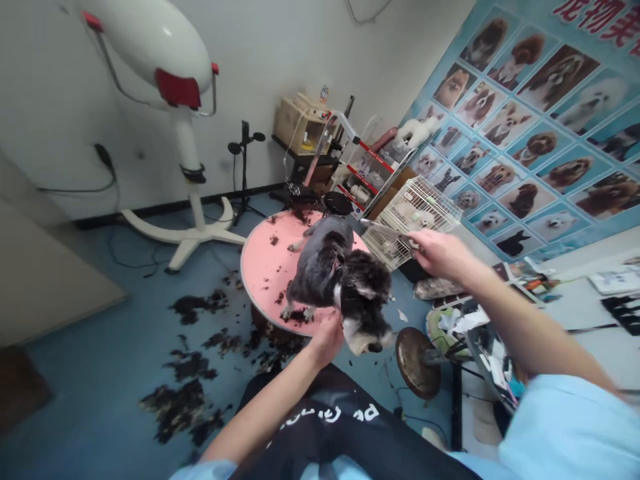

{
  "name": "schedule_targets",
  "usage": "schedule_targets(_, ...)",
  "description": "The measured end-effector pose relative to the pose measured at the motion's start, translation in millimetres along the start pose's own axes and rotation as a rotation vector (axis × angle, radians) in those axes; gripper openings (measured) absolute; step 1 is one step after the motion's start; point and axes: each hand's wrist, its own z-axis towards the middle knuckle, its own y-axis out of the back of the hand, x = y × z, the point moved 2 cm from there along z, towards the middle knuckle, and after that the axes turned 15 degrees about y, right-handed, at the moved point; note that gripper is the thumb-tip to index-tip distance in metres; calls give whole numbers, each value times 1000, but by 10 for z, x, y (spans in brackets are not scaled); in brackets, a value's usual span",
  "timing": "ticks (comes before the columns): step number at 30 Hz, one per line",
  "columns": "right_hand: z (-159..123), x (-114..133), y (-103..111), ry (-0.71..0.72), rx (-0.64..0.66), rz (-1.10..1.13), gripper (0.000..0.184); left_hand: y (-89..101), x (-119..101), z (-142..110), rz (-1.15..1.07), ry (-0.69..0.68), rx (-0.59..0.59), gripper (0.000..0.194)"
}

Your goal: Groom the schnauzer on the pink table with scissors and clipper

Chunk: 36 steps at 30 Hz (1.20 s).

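Note:
A grey and black dog (323, 257) with a white muzzle stands on a round pink grooming table (260, 267), its head toward me. My left hand (327, 340) is closed at the side of the dog's muzzle and neck; its fingertips are partly hidden behind the head. In my right hand (435, 253), raised to the right of the dog, is a pair of scissors (387, 231). Their blades point left above the dog's back end and stay apart from its coat. Tufts of dark hair (273, 240) lie about the tabletop.
Clumps of cut hair (175, 407) cover the blue floor at left. A white stand dryer (187, 147) stands behind. Wire cages (420, 207) and a shelf cart (367, 167) are at back right. A round stool (419, 363) and a cluttered trolley (493, 360) stand near my right arm.

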Motion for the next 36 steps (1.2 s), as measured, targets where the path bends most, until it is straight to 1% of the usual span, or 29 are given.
schedule_targets(1,-81,-11,-305,-66,-64,214,34,23,1,-9,23,30,13,50)
schedule_targets(2,-158,38,-636,-115,-94,410,41,34,-2,-18,40,55,25,45)
schedule_targets(3,-226,141,-967,-142,-100,566,46,34,-11,-27,50,73,32,40)
schedule_targets(4,-287,280,-1279,-145,-91,670,48,24,-27,-33,70,73,30,36)
schedule_targets(5,-344,435,-1556,-126,-77,724,45,8,-51,-34,86,66,23,35)
schedule_targets(6,-403,582,-1788,-114,-77,771,41,-12,-81,-30,91,55,13,35)
schedule_targets(7,-466,702,-1974,-126,-100,851,37,-31,-114,-19,89,46,3,37)
schedule_targets(8,-537,786,-2112,-154,-145,959,35,-48,-146,-1,83,45,-4,39)
schedule_targets(9,-618,830,-2205,-192,-213,1083,35,-60,-177,24,80,50,-8,41)
schedule_targets(11,-810,821,-2270,-259,-380,1323,41,-66,-228,88,85,53,-15,44)
schedule_targets(12,-915,789,-2248,-262,-450,1408,47,-64,-246,122,96,53,-17,44)
schedule_targets(13,-1019,752,-2190,-228,-490,1454,51,-62,-258,156,104,50,-18,44)
schedule_targets(14,-1113,717,-2095,-163,-496,1481,54,-62,-266,185,110,47,-17,45)
schedule_targets(16,-1253,660,-1795,27,-426,1462,51,-80,-268,226,121,40,-4,48)
schedule_targets(17,-1288,629,-1598,122,-369,1392,45,-99,-263,237,127,36,4,49)
schedule_targets(18,-1296,590,-1386,175,-290,1255,33,-123,-257,243,132,26,10,50)
schedule_targets(19,-1276,542,-1165,199,-204,1064,21,-149,-246,245,136,14,11,50)
schedule_targets(20,-1230,485,-939,209,-153,845,17,-173,-232,247,139,6,8,49)
schedule_targets(22,-1083,372,-513,206,-103,361,24,-209,-190,255,121,-14,-15,43)
schedule_targets(23,-996,329,-337,204,-50,143,25,-219,-164,263,105,-24,-30,42)
schedule_targets(25,-829,281,-63,204,88,-183,25,-225,-103,291,72,-37,-65,41)
schedule_targets(27,-699,282,131,206,210,-361,21,-228,-40,330,60,-37,-80,41)
schedule_targets(30,-576,350,335,228,277,-490,10,-248,31,391,89,-48,-28,43)
schedule_targets(32,-526,397,416,233,315,-540,10,-263,55,426,120,-76,12,45)
schedule_targets(34,-492,428,464,217,353,-564,16,-269,70,455,137,-98,27,46)
schedule_targets(36,-471,449,493,206,359,-576,17,-270,83,478,136,-111,29,47)
